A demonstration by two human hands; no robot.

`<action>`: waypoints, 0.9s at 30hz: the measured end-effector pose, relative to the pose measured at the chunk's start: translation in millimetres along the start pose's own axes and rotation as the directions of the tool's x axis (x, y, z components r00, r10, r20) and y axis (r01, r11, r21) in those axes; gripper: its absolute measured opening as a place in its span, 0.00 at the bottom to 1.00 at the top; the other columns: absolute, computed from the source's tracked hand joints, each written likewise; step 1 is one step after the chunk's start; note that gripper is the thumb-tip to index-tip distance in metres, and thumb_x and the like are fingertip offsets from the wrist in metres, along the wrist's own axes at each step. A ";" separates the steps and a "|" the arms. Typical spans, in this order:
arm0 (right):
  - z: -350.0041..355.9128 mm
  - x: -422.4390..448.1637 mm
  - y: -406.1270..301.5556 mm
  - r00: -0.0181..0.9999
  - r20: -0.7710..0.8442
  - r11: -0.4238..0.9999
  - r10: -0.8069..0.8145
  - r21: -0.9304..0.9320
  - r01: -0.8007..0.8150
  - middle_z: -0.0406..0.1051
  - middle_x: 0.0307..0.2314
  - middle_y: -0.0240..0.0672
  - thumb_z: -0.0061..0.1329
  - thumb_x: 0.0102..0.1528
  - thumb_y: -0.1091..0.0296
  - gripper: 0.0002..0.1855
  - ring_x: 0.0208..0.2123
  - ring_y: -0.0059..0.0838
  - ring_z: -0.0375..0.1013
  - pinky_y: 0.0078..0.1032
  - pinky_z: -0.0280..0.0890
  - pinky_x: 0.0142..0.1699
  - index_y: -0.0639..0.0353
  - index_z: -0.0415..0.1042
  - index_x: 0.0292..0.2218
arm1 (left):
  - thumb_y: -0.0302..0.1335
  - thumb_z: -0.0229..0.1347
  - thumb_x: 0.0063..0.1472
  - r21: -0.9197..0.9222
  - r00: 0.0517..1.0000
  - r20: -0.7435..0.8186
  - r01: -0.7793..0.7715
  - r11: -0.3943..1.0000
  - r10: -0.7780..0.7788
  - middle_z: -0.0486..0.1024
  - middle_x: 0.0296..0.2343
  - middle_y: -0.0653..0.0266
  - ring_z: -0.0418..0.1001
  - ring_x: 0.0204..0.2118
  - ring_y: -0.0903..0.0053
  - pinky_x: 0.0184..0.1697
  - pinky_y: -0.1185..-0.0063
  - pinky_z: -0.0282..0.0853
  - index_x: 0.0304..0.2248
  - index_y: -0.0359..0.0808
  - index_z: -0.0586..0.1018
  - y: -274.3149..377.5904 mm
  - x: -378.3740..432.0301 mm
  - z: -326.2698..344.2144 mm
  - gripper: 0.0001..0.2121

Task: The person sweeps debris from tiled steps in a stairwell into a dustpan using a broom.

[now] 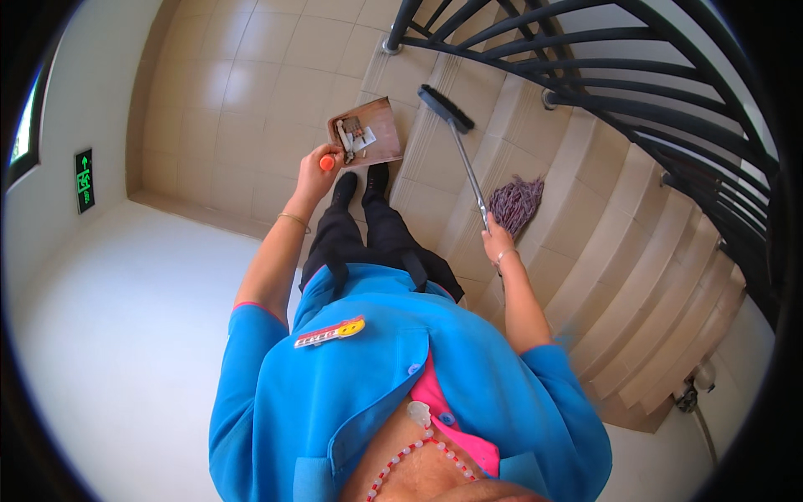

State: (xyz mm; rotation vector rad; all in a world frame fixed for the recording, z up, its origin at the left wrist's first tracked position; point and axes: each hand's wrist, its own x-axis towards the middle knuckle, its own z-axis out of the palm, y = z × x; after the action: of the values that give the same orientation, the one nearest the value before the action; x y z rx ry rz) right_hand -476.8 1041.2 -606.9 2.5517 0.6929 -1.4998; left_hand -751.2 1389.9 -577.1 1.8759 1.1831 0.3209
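Observation:
My left hand [319, 169] is closed around the upright handle of a dustpan, whose orange end [327, 162] shows at the fist. The dustpan [384, 128] lies beyond that hand, near my shoes, with bits of paper and other litter in it. My right hand [497, 241] grips the metal pole of a broom [467, 160]. The broom's grey head with black bristles [446, 108] is over the stair treads, to the right of the dustpan. A purplish string mop head [516, 204] rests on a step just beyond my right hand; where its handle runs is hidden.
Tiled stairs [580, 229] extend to the right beside a black metal railing [602, 97]. A tiled landing [244, 119] lies to the left, bordered by a wall with a green exit sign [84, 181] and a window. My black shoes [344, 188] stand near the stair edge.

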 end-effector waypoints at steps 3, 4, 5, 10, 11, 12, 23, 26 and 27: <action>2.4 -28.8 16.4 0.994 -0.044 0.966 -0.097 0.237 0.105 0.70 0.43 0.56 0.41 0.60 0.65 0.31 0.46 0.53 0.70 0.40 0.63 0.53 0.50 0.50 0.63 | 0.27 0.56 0.55 -0.024 0.999 0.038 -0.016 1.000 0.017 0.78 0.29 0.51 0.77 0.34 0.59 0.40 0.72 0.71 0.32 0.31 0.78 -14.9 2.3 6.9 0.07; -8.2 -48.6 -7.8 0.999 -0.031 0.966 -0.009 0.256 0.017 0.71 0.42 0.55 0.42 0.60 0.64 0.31 0.43 0.52 0.72 0.40 0.65 0.50 0.51 0.52 0.62 | 0.27 0.56 0.55 -0.028 0.997 0.039 -0.066 0.997 0.067 0.77 0.29 0.51 0.77 0.34 0.58 0.40 0.72 0.71 0.32 0.31 0.78 -29.3 1.9 6.6 0.08; -12.1 -61.0 -23.0 0.996 -0.022 0.957 0.087 0.280 -0.078 0.72 0.41 0.55 0.42 0.60 0.64 0.30 0.40 0.51 0.73 0.39 0.67 0.47 0.51 0.53 0.62 | 0.28 0.56 0.55 -0.035 0.991 0.047 -0.122 0.992 0.123 0.77 0.30 0.51 0.76 0.34 0.57 0.40 0.72 0.71 0.32 0.32 0.78 -40.2 6.4 5.7 0.08; 14.4 -16.8 -47.4 0.987 -0.086 0.957 0.134 0.270 -0.107 0.75 0.34 0.46 0.39 0.62 0.64 0.30 0.19 0.37 0.73 0.33 0.70 0.21 0.46 0.49 0.63 | 0.28 0.56 0.55 -0.050 0.976 0.117 -0.181 0.982 0.185 0.77 0.31 0.51 0.76 0.35 0.56 0.41 0.71 0.71 0.33 0.32 0.78 -69.5 45.4 0.1 0.08; 17.6 -12.4 -56.4 0.986 -0.088 0.956 0.140 0.270 -0.112 0.75 0.34 0.46 0.39 0.62 0.64 0.30 0.19 0.37 0.73 0.33 0.70 0.21 0.46 0.49 0.63 | 0.27 0.56 0.55 -0.051 0.971 0.146 -0.185 0.981 0.191 0.77 0.31 0.50 0.76 0.36 0.56 0.41 0.71 0.71 0.33 0.32 0.78 -72.4 52.0 1.6 0.08; 26.3 -9.0 -70.3 0.983 -0.061 0.958 0.173 0.240 -0.154 0.74 0.32 0.46 0.38 0.62 0.64 0.30 0.18 0.37 0.72 0.33 0.70 0.21 0.47 0.49 0.64 | 0.27 0.56 0.55 -0.049 0.971 0.150 -0.180 0.982 0.185 0.77 0.31 0.50 0.76 0.36 0.56 0.41 0.71 0.71 0.33 0.32 0.78 -74.5 57.2 2.9 0.08; 64.5 -74.6 -80.1 0.991 0.009 0.776 0.131 0.621 -0.108 0.60 0.16 0.30 0.38 0.62 0.68 0.30 0.09 0.22 0.59 0.27 0.59 0.13 0.49 0.50 0.63 | 0.28 0.57 0.55 -0.036 0.932 0.302 -0.199 0.979 0.200 0.78 0.32 0.51 0.76 0.37 0.58 0.43 0.72 0.71 0.34 0.33 0.78 -71.2 90.9 17.9 0.09; 58.5 -51.4 -84.2 0.983 -0.037 0.856 0.182 0.498 -0.140 0.67 0.19 0.38 0.39 0.61 0.66 0.31 0.12 0.29 0.66 0.30 0.64 0.16 0.50 0.49 0.64 | 0.28 0.59 0.53 -0.055 0.927 0.325 -0.181 0.982 0.189 0.77 0.33 0.51 0.75 0.37 0.55 0.43 0.71 0.71 0.34 0.33 0.78 -67.8 99.5 21.4 0.09; 65.3 -45.0 -89.2 0.982 -0.035 0.853 0.187 0.501 -0.145 0.67 0.19 0.38 0.39 0.61 0.66 0.31 0.12 0.29 0.66 0.30 0.64 0.16 0.50 0.49 0.64 | 0.27 0.59 0.53 -0.055 0.928 0.328 -0.168 0.984 0.177 0.77 0.33 0.51 0.75 0.38 0.55 0.43 0.71 0.71 0.34 0.34 0.78 -67.9 101.4 23.4 0.09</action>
State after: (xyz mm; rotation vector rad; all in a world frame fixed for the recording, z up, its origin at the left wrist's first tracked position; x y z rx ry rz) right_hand -586.2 1085.5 -589.5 2.9558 0.0764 -1.6968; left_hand -725.8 1472.9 -666.0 1.9240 0.7856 0.1068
